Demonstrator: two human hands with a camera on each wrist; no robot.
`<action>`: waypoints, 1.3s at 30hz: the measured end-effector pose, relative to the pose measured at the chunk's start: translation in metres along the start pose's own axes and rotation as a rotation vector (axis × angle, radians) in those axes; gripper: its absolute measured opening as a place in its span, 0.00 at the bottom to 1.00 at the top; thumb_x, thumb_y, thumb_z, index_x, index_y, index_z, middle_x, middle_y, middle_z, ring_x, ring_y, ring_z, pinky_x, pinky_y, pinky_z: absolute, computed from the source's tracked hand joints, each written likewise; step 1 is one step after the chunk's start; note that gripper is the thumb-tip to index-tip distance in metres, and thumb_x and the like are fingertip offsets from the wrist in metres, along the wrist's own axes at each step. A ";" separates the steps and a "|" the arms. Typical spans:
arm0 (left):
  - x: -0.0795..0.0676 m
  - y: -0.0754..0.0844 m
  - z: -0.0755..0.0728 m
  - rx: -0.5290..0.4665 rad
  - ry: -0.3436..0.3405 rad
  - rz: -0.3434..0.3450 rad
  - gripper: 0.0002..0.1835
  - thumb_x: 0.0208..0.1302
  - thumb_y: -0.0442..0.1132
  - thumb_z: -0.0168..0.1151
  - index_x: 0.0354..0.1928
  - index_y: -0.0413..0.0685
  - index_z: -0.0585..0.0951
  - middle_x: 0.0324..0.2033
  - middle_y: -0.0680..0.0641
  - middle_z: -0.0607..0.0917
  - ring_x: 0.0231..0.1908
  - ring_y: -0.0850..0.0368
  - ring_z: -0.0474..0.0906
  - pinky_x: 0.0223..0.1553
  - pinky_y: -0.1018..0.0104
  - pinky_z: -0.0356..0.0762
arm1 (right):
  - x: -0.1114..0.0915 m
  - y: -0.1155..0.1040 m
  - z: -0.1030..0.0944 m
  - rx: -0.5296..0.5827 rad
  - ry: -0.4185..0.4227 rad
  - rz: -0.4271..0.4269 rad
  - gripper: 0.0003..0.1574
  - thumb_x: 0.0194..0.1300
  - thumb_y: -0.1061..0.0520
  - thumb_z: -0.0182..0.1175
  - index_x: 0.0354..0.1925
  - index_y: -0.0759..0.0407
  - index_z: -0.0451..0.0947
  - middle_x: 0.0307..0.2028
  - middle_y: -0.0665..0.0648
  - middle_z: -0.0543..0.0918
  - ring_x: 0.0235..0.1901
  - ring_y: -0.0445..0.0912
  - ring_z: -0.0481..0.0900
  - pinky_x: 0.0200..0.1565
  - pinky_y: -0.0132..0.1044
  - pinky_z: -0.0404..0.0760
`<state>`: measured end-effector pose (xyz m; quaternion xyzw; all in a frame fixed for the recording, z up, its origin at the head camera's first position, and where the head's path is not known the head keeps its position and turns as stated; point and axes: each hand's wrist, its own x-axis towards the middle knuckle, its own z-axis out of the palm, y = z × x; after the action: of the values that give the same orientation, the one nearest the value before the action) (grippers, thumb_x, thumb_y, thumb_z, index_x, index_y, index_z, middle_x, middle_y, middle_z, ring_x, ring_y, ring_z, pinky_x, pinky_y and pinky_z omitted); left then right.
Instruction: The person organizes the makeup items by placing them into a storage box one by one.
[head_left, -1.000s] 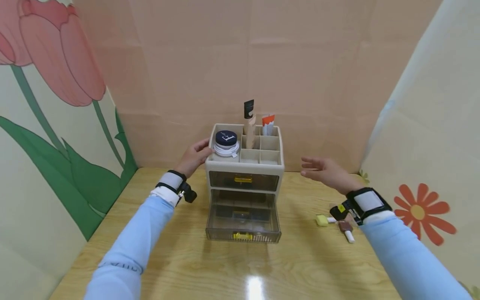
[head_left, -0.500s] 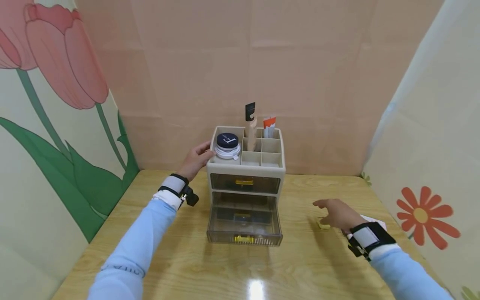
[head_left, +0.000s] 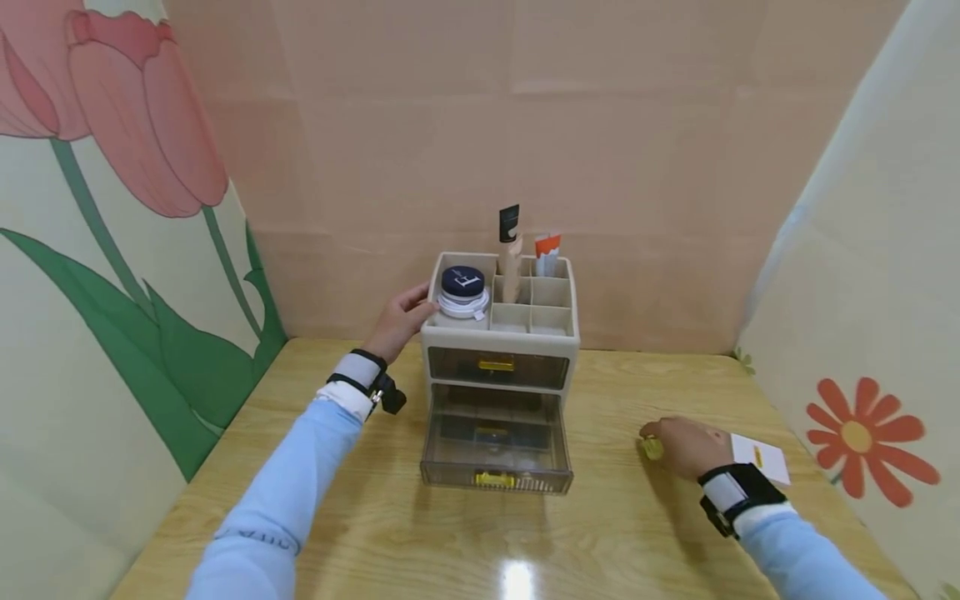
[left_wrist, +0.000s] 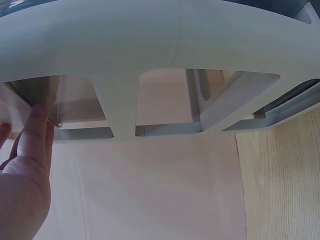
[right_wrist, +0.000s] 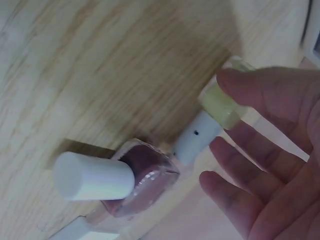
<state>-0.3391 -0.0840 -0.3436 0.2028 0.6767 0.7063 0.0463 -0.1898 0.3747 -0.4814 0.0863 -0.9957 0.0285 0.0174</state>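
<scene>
My right hand (head_left: 690, 448) pinches a small pale-yellow nail polish bottle (right_wrist: 220, 102) with a white cap, thumb on one side and a finger on the other, low over the table. Beside it in the right wrist view lies a mauve nail polish bottle (right_wrist: 152, 182), also white-capped. My left hand (head_left: 397, 323) rests against the left side of a cream desktop drawer organizer (head_left: 498, 337). Its fingers are straight, near a side cut-out in the left wrist view. The organizer's lower smoky clear drawer (head_left: 497, 479) is pulled out; the upper drawer (head_left: 465, 367) is closed.
On the organizer's top stand a navy-lidded compact (head_left: 462, 282) over white round cases, a beige tube with black end (head_left: 512, 271), and an orange-and-white tube (head_left: 547, 257). A white card-like item (head_left: 765, 461) lies right of my right hand. Walls enclose the table (head_left: 420, 550).
My right hand has come down and to the right from beside the organizer and taken hold of the yellow nail polish bottle. The left hand stays at the organizer's side.
</scene>
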 end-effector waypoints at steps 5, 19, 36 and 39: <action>-0.001 -0.004 0.001 -0.005 -0.005 0.014 0.27 0.69 0.34 0.55 0.70 0.41 0.67 0.63 0.37 0.73 0.57 0.47 0.73 0.49 0.64 0.77 | 0.000 0.003 0.007 -0.008 0.042 -0.059 0.23 0.49 0.66 0.69 0.46 0.50 0.84 0.40 0.56 0.85 0.41 0.56 0.82 0.30 0.53 0.78; 0.005 -0.005 0.009 -0.007 0.000 0.023 0.27 0.68 0.34 0.56 0.69 0.42 0.67 0.61 0.37 0.74 0.56 0.48 0.74 0.51 0.63 0.77 | 0.000 0.014 0.008 -0.019 0.021 -0.068 0.24 0.52 0.70 0.67 0.47 0.51 0.83 0.39 0.55 0.84 0.40 0.56 0.81 0.36 0.53 0.78; 0.008 -0.007 0.013 -0.011 -0.025 0.037 0.28 0.70 0.35 0.54 0.70 0.41 0.66 0.62 0.37 0.73 0.56 0.46 0.74 0.51 0.61 0.77 | 0.003 -0.032 -0.066 0.077 0.104 -0.227 0.27 0.46 0.69 0.72 0.47 0.64 0.79 0.36 0.58 0.80 0.34 0.53 0.80 0.35 0.49 0.80; 0.009 -0.006 0.013 -0.015 -0.025 0.040 0.28 0.70 0.35 0.55 0.70 0.41 0.66 0.62 0.37 0.73 0.56 0.46 0.74 0.50 0.61 0.78 | 0.001 -0.051 -0.091 0.073 0.122 -0.247 0.27 0.47 0.69 0.73 0.49 0.63 0.79 0.39 0.59 0.80 0.36 0.54 0.80 0.37 0.50 0.80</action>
<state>-0.3437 -0.0678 -0.3477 0.2247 0.6665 0.7096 0.0418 -0.1794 0.3298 -0.3877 0.2069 -0.9729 0.0675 0.0779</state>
